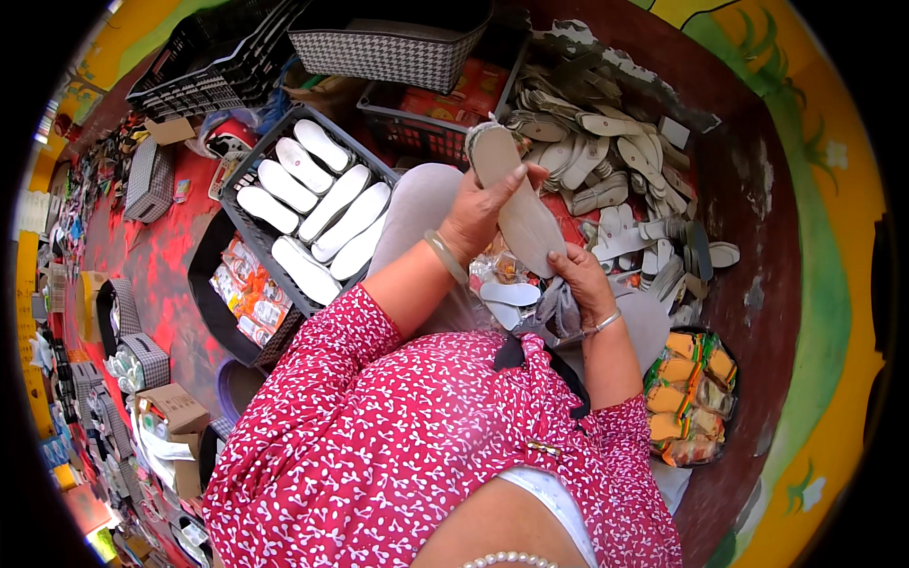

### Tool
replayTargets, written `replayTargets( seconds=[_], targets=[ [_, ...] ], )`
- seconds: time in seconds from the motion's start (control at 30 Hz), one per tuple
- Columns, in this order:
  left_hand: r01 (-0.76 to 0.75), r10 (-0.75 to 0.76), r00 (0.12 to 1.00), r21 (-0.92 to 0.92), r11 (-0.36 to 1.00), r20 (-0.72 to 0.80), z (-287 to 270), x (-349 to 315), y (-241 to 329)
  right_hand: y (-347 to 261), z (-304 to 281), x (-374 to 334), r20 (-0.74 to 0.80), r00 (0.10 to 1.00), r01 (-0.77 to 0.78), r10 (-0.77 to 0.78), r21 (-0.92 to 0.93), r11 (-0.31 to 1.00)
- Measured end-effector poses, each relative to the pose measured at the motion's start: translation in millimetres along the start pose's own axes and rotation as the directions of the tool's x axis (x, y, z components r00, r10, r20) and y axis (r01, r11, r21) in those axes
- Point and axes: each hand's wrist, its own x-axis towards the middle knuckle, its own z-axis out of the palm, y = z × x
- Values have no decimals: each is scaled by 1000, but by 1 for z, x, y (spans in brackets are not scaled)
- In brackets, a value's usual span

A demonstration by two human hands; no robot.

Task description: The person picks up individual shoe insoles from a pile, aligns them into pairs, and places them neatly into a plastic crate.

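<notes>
A beige-grey insole [528,227] with a rough, frayed upper end slants across in front of my lap. Around its middle my left hand [473,216] is closed, thumb on the upper face. My right hand [587,286] pinches its lower end. Below it lie a white insole [511,293] and a bunched grey cloth [561,310]. To the left, white insoles [336,202] lie in rows on a dark grey crate [386,170]. Beyond my right hand is a loose heap of greyish insoles [606,151].
A houndstooth basket [388,47] and stacked black crates [213,57] stand at the far side. Orange-and-white packets [251,293] fill a dark bin on the left. Yellow-orange packs [677,374] sit at right, near the painted wall [757,284]. Cardboard boxes [175,409] stand lower left.
</notes>
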Motion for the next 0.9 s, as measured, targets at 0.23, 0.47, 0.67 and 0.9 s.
replayTargets(
  seconds=[0.23,0.47,0.67,0.9],
  targets=[
    [-360,355,932,335,871,80,-13,4,15,-6,4,-3,-17,994,105,-106,-52,993],
    [-32,-15,981,-235,971,-196,-4,1,29,-12,4,-12,56,988,138,-143,81,987],
    [49,-148,976,-491,870,-163,-14,6,23,-9,3,-3,-137,982,138,-128,68,988],
    [76,-75,997,-75,994,12,-26,-18,41,-9,-28,-12,-311,902,334,-298,69,940]
  ],
)
